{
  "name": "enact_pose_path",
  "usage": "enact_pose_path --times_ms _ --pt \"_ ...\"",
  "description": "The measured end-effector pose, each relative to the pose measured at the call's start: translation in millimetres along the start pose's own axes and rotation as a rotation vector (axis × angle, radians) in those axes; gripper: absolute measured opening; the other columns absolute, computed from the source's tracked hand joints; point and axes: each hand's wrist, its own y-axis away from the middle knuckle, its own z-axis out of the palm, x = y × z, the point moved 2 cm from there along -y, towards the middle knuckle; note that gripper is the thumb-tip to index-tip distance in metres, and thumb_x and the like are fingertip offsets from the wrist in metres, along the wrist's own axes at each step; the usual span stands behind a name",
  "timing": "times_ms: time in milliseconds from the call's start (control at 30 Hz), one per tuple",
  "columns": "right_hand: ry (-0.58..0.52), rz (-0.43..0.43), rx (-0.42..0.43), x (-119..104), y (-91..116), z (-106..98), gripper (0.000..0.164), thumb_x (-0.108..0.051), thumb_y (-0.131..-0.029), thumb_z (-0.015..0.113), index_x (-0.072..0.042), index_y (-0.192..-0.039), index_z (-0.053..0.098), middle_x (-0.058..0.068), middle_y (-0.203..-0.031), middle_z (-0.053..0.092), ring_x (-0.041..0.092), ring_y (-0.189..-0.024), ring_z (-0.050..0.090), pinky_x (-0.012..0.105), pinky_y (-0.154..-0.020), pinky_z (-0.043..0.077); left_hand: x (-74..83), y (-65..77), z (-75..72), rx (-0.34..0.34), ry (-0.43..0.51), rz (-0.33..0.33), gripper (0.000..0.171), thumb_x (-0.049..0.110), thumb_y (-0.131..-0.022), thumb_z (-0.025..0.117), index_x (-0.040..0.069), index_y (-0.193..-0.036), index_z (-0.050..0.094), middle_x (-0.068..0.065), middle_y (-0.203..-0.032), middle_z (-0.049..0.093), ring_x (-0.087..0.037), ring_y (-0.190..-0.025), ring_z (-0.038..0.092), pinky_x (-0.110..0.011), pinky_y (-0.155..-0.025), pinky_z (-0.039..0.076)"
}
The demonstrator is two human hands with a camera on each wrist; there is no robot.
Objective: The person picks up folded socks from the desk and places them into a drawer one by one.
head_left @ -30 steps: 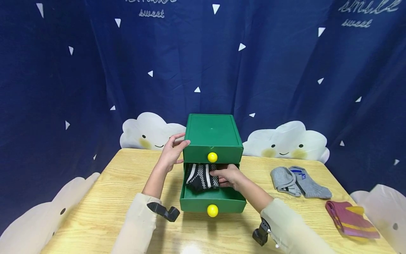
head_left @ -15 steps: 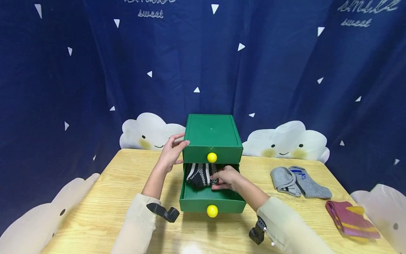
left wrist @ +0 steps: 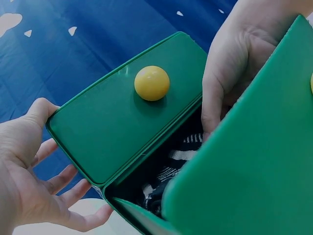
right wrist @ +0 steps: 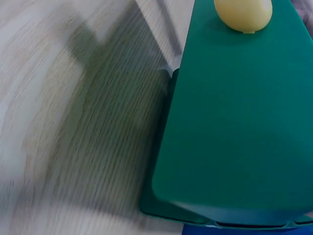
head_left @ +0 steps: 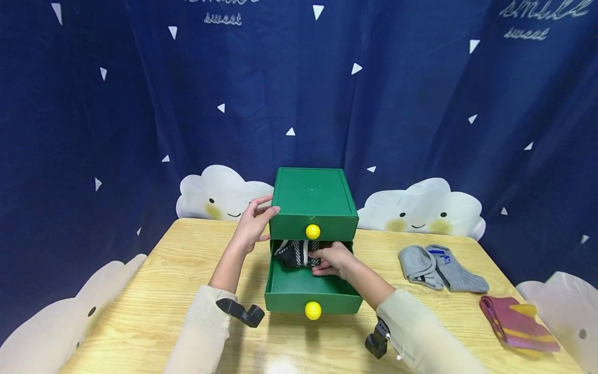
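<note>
White-striped black sock point(head_left: 293, 255), green drawer point(head_left: 288, 303)

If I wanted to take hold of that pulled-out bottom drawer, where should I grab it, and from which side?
Probably by its yellow knob, from the front: it is round, uncovered, and juts from the middle of the bottom drawer's flat front, so it should be easy to pinch.
</note>
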Motion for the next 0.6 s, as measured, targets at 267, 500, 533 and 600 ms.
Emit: enact_pose_path --times_ms 267,500,533,600 --pt "0.195 -0.095 -0.022 -2.6 20.2 -5.6 0.059 -0.01 -0.082 0.068 0.008 -0.131 0.04 0.015 -0.094 0.056 0.014 -0.057 0.061 0.032 -0.063 0.058 2.3 0.4 -0.3 -0.015 0.002 -0.022 0.052 0.031 -0.091 0.059 0.024 -0.139 0.041 -0.012 -0.141 0.039 -0.033 -0.133 0.036 -0.062 -0.093 0.042" --pt "0.273 -0.196 -0.029 -10.8 44.2 -11.2 0.053 -0.012 -0.082 0.071 0.002 -0.127 0.047 0.012 -0.092 0.056 0.018 -0.067 0.063 0.032 -0.061 0.057 4.3 0.7 -0.1 -0.02 0.001 -0.029 0.052 0.029 -0.091 0.059 0.022 -0.14 0.04 -0.013 -0.142 0.037 -0.033 -0.134 0.035 -0.063 -0.093 0.042" --pt "0.282 -0.215 -0.033 -12.3 48.0 -12.6 0.052 -0.012 -0.081 0.071 0.002 -0.126 0.048 0.012 -0.091 0.056 0.019 -0.068 0.063 0.032 -0.06 0.057 4.1 0.9 -0.1 -0.019 0.003 -0.028 0.052 0.03 -0.091 0.059 0.023 -0.139 0.04 -0.013 -0.141 0.038 -0.033 -0.134 0.035 -0.063 -0.094 0.042" --pt "0.309 -0.254 -0.038 -15.3 55.3 -16.3 0.049 -0.013 -0.082 0.071 0.0 -0.124 0.05 0.011 -0.091 0.057 0.021 -0.071 0.064 0.032 -0.06 0.057 3.4 0.9 0.1 -0.016 0.004 -0.025 0.051 0.031 -0.091 0.059 0.024 -0.138 0.041 -0.012 -0.141 0.038 -0.032 -0.134 0.035 -0.062 -0.094 0.041"
